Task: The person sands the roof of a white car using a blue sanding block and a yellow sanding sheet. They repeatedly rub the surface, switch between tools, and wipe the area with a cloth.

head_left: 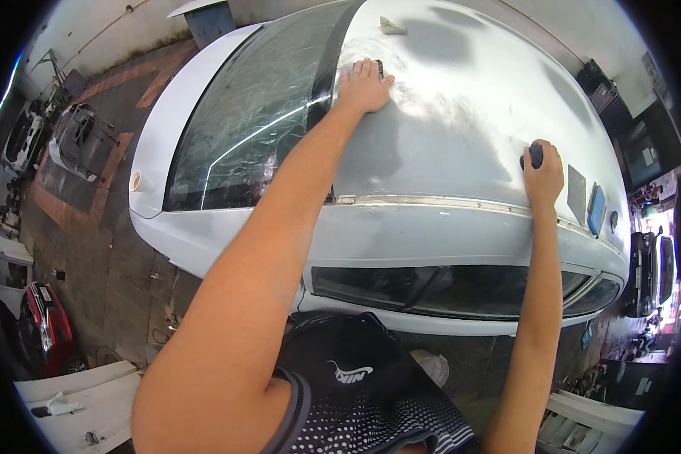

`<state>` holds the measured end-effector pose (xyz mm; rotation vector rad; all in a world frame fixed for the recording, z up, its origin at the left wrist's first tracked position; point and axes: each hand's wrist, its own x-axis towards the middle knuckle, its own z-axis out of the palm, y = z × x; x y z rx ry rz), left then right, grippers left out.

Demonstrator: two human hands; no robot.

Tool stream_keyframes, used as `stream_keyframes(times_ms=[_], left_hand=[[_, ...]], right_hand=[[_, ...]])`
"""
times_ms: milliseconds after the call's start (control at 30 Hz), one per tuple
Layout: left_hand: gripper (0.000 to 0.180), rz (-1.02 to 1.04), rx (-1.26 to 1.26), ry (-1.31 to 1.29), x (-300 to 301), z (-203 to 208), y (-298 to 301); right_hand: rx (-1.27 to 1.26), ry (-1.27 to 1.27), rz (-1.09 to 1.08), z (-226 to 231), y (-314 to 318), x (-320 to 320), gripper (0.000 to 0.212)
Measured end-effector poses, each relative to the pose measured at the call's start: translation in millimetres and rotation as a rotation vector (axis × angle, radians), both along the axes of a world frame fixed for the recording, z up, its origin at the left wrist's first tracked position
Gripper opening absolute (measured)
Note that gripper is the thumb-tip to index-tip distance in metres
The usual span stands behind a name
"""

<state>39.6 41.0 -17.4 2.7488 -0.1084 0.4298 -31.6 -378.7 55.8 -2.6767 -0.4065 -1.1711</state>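
Two spots on the car roof [439,155] are being covered at once! By the left hand [365,87], a dark pad [380,66] is topped close to the edge of the big sloping glass [257,106]; the fingers are laid out nearly flat, slightly parted, and whether the pad is actually gripped cannot be told from above. Over to the right hand [546,172]: there a dark block [536,156] is held, the fingers curled around it, well apart from the left and toward the other end of the roof. Between the two, white and dull grey patches are seen. Beyond the left hand, a crumpled greyish piece [392,27] is left lying on the roof. Near the right hand, a grey sheet [576,194] is laid flat, with a blue block [597,209] just beside it, then a small dark object [614,221]. Far left, a pale cup-shaped thing [137,181] is perched on the white bodywork [158,136].
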Motion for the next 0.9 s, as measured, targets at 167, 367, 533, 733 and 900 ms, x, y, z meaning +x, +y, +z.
stream_keyframes(times_ms=[167,367,533,733,900], left_hand=[[0.07,-0.482,0.079,-0.094,-97,-10,-68],[0.072,-0.071,0.028,0.113,54,13,11],[0.073,-0.258,0.07,0.158,22,30,-87],[0.065,-0.164,0.158,0.212,47,28,-15],[0.053,-0.127,0.024,0.01,19,14,-50]], right_hand=[[-0.004,0.053,-0.186,-10,-18,-11,0.023],[0.03,0.0,-0.091,2,8,-2,0.023],[0.004,0.024,-0.156,-12,-11,-6,0.024],[0.012,0.017,-0.165,-5,-8,-8,0.023],[0.03,0.036,-0.142,-9,1,-1,0.023]])
